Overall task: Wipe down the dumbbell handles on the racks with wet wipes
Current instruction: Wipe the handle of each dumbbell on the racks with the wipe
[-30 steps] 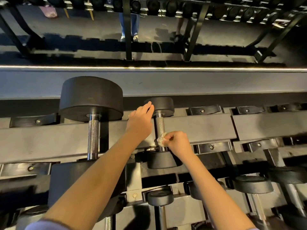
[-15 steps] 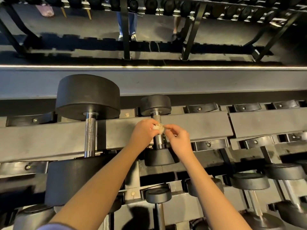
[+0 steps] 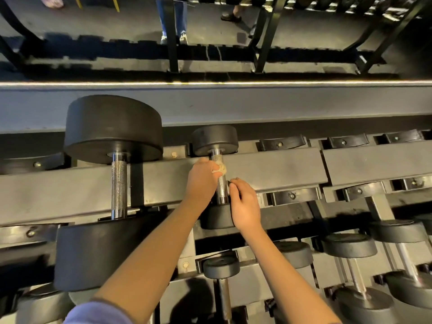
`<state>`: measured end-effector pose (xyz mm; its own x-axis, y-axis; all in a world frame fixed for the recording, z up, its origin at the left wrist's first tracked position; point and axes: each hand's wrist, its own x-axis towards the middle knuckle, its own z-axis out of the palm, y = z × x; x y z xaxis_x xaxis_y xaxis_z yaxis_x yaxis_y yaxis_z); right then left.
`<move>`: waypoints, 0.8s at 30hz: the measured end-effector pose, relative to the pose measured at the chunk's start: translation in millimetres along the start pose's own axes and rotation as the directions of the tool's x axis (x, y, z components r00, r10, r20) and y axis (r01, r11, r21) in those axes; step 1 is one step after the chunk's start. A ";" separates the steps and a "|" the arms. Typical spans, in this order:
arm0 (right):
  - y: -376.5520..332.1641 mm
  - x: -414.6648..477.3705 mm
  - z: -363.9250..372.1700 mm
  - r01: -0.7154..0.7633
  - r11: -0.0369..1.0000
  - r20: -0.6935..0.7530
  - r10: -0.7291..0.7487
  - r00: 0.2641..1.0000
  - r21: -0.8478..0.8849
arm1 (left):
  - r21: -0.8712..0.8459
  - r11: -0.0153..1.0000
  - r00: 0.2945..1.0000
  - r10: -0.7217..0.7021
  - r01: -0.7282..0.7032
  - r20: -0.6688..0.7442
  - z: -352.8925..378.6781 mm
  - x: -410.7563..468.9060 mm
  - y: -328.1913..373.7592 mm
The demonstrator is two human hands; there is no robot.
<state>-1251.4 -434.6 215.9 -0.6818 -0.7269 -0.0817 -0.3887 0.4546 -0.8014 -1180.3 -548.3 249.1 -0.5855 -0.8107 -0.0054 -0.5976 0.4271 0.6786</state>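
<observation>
Knurled steel handle (image 3: 221,190), surely rigid and grippy: my left hand (image 3: 201,181) pinches the limp wet wipe (image 3: 221,168) against it; right hand (image 3: 246,204) relaxed, empty.

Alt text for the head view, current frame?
Left hand holds a crumpled pale wet wipe against the knurled steel handle of a small black dumbbell on a dark metal rack; right hand sits beside the handle. A larger black dumbbell rests to its left.

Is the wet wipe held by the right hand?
No, the left hand grips the wet wipe against the small dumbbell's handle; the right hand lies beside it.
</observation>
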 end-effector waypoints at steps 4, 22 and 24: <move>2.5 0.6 2.3 0.011 1.000 0.001 -0.011 1.000 0.015 | 0.025 1.000 1.000 -0.014 0.013 0.012 0.6 -10.2 0.9; 14.3 6.2 8.4 0.077 0.996 -0.003 -0.077 0.997 0.036 | -0.248 0.950 0.976 -0.209 0.187 -0.062 4.6 -6.6 -8.1; 14.2 6.1 8.1 0.091 0.995 0.000 -0.091 0.996 0.038 | -0.212 0.957 0.977 -0.211 0.200 -0.032 6.6 -11.3 -10.7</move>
<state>-1256.1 -436.8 199.2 -0.6440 -0.7650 -0.0086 -0.4250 0.3670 -0.8275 -1170.9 -541.0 237.1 -0.4288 -0.8947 -0.1251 -0.5726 0.1620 0.8036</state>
